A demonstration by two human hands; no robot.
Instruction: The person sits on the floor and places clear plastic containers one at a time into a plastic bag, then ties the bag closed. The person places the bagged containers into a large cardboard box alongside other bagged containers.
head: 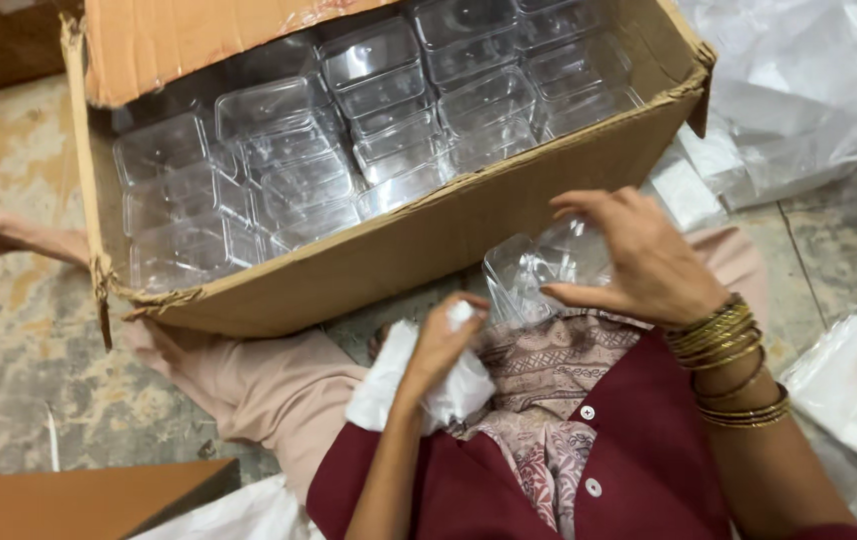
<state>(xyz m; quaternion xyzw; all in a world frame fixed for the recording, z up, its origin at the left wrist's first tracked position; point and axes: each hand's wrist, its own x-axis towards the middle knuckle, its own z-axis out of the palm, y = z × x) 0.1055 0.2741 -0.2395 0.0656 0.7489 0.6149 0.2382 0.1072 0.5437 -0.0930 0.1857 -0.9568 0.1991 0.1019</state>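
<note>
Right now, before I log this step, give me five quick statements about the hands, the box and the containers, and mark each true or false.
1. The right hand holds a clear plastic container. True.
2. The left hand is empty. False: it grips a bunched white cloth.
3. The cardboard box is filled with clear plastic containers packed side by side. True.
4. The held container sits inside the box. False: it is outside, above the person's lap, in front of the box's near wall.
5. Gold bangles are on the left wrist. False: they are on the right wrist.
</note>
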